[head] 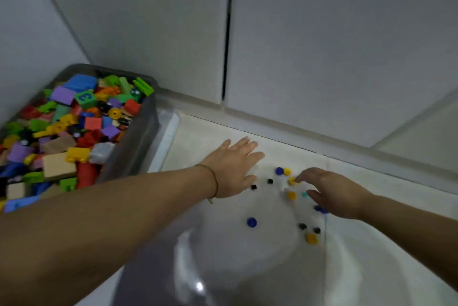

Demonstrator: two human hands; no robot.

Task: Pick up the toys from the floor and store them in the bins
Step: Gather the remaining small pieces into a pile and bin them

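Beside scattered studs, brimming toy bin

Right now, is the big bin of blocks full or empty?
Full. The grey bin is heaped with colourful blocks right up to its rim, some poking above it.

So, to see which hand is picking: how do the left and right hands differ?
The left hand is spread flat, fingers straight; the right hand has fingers curled, one fingertip at a yellow piece. The left wrist wears a thin bracelet; the right wrist is bare. Both reach over the scattered pieces.
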